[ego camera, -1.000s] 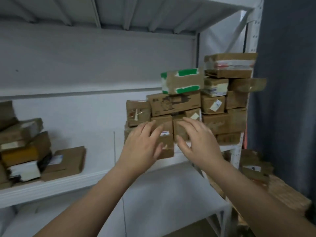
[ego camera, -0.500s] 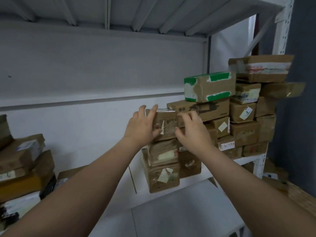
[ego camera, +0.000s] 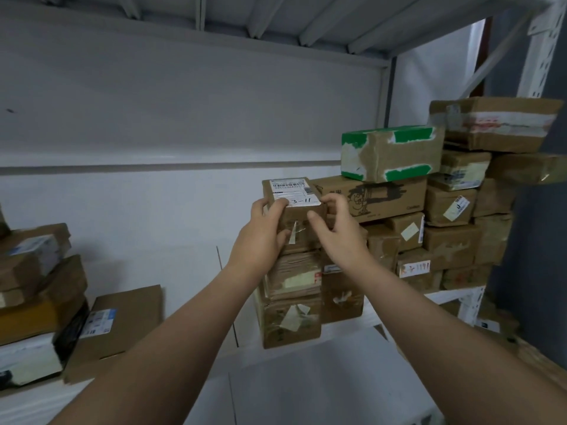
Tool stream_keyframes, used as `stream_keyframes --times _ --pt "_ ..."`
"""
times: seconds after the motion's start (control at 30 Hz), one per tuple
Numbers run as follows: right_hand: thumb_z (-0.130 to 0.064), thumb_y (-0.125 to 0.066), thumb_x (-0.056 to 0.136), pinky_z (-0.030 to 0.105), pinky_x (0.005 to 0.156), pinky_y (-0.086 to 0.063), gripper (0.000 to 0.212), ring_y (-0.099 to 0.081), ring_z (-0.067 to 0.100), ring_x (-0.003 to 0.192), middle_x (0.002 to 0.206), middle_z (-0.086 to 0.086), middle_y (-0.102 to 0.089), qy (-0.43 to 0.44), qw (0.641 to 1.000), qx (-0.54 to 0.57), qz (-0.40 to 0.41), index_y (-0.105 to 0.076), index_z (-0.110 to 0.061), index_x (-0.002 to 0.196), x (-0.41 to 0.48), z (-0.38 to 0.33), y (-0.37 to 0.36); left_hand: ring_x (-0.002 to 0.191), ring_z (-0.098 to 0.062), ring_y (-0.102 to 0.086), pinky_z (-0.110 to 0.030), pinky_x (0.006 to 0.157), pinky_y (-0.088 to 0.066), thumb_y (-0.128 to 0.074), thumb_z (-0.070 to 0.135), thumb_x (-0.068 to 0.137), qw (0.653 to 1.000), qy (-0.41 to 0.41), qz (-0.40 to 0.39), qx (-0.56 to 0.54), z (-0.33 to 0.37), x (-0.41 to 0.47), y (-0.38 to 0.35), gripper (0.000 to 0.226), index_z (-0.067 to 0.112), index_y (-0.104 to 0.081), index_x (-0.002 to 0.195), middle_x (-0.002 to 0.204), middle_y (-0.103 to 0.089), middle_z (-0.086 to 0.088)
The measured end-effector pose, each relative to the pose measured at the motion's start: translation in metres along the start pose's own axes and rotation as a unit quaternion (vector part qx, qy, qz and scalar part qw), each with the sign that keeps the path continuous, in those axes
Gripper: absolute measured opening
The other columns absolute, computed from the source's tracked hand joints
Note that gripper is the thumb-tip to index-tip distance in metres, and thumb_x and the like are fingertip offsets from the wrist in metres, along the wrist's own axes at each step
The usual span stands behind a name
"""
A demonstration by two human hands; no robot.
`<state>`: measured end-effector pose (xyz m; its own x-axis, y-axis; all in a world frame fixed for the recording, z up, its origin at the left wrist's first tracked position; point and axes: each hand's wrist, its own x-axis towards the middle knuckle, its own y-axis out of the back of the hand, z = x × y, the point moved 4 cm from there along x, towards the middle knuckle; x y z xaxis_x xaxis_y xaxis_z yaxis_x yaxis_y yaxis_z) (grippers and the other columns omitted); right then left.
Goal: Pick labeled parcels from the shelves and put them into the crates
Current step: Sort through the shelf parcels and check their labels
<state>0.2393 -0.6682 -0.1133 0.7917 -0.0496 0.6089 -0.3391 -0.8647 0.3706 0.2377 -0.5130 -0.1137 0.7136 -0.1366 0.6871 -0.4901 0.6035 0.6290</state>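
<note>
Since 1 second ago both hands have climbed the stack (ego camera: 291, 305); now the left hand (ego camera: 262, 240) and right hand (ego camera: 339, 233) clasp the labeled parcel (ego camera: 299, 214), tipped label-up, just below-left of the green-taped box (ego camera: 399, 153). Pick begun; no crates visible

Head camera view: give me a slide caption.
Left hand and right hand grip the labeled parcel atop a stack of boxes, near a green-taped box.
</note>
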Motion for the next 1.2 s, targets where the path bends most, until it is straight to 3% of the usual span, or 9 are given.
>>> stream_keyframes --times 0.17,0.27,0.37,0.53,0.7,0.87,0.93,1.03,1.2 --pt "-0.024 -0.057 0.095 0.019 0.075 -0.044 0.016 -0.056 0.014 0.093 0.101 0.009 -0.059 0.027 0.994 0.082 0.065 -0.048 -0.011 0.096 -0.009 -0.009 0.006 0.107 -0.01 -0.056 -0.021 0.088 -0.049 -0.054 0.03 0.095 0.984 0.007 0.08 -0.159 0.002 -0.02 0.009 0.017 0.025 -0.051 0.11 0.132 -0.043 0.003" --pt "-0.01 -0.061 0.091 0.006 0.072 -0.044 0.024 -0.055 0.0 0.095 0.113 0.008 -0.058 0.024 0.982 0.175 0.064 -0.045 -0.013 0.109 -0.023 -0.017 0.004 0.1 -0.006 -0.061 -0.016 0.074 -0.052 -0.054 0.024 0.095 0.922 0.106 0.144 -0.344 -0.002 -0.034 0.018 0.015 0.03 -0.04 0.092 0.121 -0.057 0.006" --pt "-0.007 -0.059 0.092 0.006 0.083 -0.045 0.045 -0.05 0.0 0.114 0.129 0.001 -0.049 0.036 0.978 0.2 0.041 -0.038 -0.026 0.126 -0.036 -0.018 -0.003 0.103 -0.009 -0.062 -0.016 0.073 -0.054 -0.059 0.018 0.093 0.885 0.136 0.171 -0.411 -0.004 -0.042 0.024 0.021 0.027 -0.046 0.107 0.118 -0.061 0.005" --pt "-0.014 -0.059 0.093 0.024 0.098 -0.048 0.05 -0.046 0.002 0.123 0.139 -0.002 -0.043 0.042 0.983 0.176 0.04 -0.036 -0.038 0.129 -0.045 -0.014 -0.007 0.106 -0.009 -0.062 -0.022 0.079 -0.056 -0.057 0.018 0.094 0.89 0.122 0.168 -0.405 -0.001 -0.051 0.027 0.017 0.024 -0.058 0.111 0.113 -0.064 0.011" --pt "-0.013 -0.059 0.093 0.033 0.101 -0.047 0.05 -0.045 0.003 0.125 0.139 -0.001 -0.043 0.052 0.985 0.163 0.038 -0.037 -0.035 0.133 -0.048 -0.016 -0.008 0.107 -0.009 -0.061 -0.021 0.08 -0.056 -0.056 0.02 0.094 0.895 0.126 0.168 -0.394 0.0 -0.055 0.03 0.016 0.026 -0.055 0.11 0.112 -0.063 0.012" --pt "-0.015 -0.06 0.092 0.017 0.1 -0.04 0.052 -0.041 -0.007 0.123 0.138 -0.005 -0.042 0.102 0.986 0.128 0.018 -0.037 -0.039 0.133 -0.057 -0.036 -0.015 0.107 0.007 -0.055 -0.009 0.081 -0.049 -0.058 0.018 0.093 0.91 0.097 0.167 -0.368 0.004 -0.071 0.045 0.032 0.04 -0.046 0.114 0.115 -0.055 0.026" --pt "-0.023 -0.06 0.092 0.015 0.101 -0.033 0.049 -0.037 -0.002 0.127 0.14 -0.006 -0.04 0.135 0.987 0.091 -0.002 -0.04 -0.041 0.132 -0.066 -0.046 -0.025 0.112 0.011 -0.049 -0.007 0.086 -0.045 -0.062 0.021 0.091 0.929 0.091 0.159 -0.32 -0.003 -0.089 0.053 0.044 0.047 -0.039 0.119 0.124 -0.049 0.025" --pt "-0.036 -0.061 0.085 0.028 0.106 -0.03 0.054 -0.028 0.01 0.137 0.145 -0.014 -0.029 0.162 0.983 0.056 -0.071 -0.04 -0.045 0.134 -0.088 -0.054 -0.055 0.119 0.012 -0.04 -0.005 0.093 -0.038 -0.068 0.026 0.084 0.964 0.06 0.169 -0.195 -0.025 -0.126 0.069 0.058 0.042 -0.037 0.13 0.13 -0.041 0.017" --pt "-0.022 -0.061 0.084 0.029 0.104 -0.031 0.056 -0.039 0.015 0.13 0.147 0.0 -0.04 0.21 0.972 0.015 -0.107 -0.046 -0.031 0.138 -0.113 -0.057 -0.129 0.111 0.025 -0.03 -0.001 0.092 -0.029 -0.068 0.008 0.083 0.987 0.057 0.15 -0.011 -0.073 -0.178 0.099 0.057 0.041 -0.046 0.125 0.138 -0.025 0.009"
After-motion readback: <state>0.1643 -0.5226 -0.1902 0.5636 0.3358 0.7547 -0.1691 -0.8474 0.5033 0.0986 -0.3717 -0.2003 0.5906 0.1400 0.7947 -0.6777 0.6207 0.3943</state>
